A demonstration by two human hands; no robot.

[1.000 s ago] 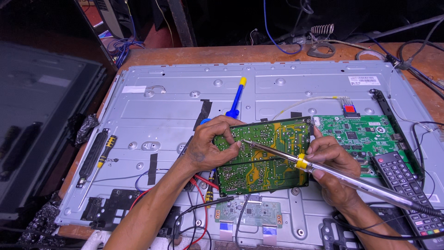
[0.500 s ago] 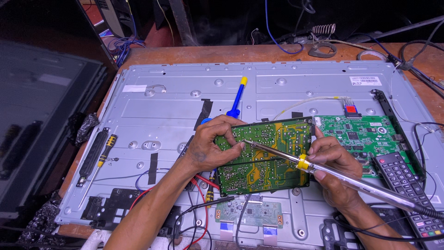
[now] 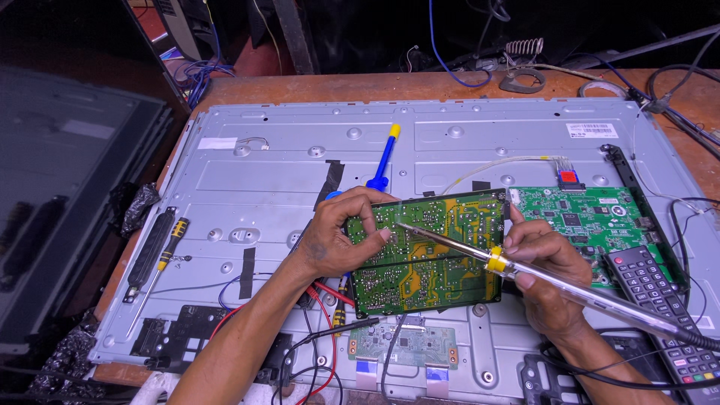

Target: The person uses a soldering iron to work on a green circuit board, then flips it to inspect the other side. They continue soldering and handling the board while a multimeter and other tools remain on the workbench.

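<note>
A grey metal panel (image 3: 285,150), the back of a flat screen, lies across the wooden bench. A green mainboard (image 3: 592,217) is mounted at its right side, a remote (image 3: 660,300) lies beside that, and a small strip board (image 3: 401,345) sits at the near edge. A second green board (image 3: 427,255) is propped up at the middle, solder side showing, so it looks already lifted off its mounts.

The left hand (image 3: 337,240) is clamped on that board's left edge, fingers spread over its face. The right hand (image 3: 544,270) is closed on a soldering iron (image 3: 525,274), whose tip meets a joint near the board's upper left. The joint work seems under way; refitting the board is still undone.

A blue-and-yellow screwdriver (image 3: 382,161) and a black-and-yellow one (image 3: 169,244) lie unused.
</note>
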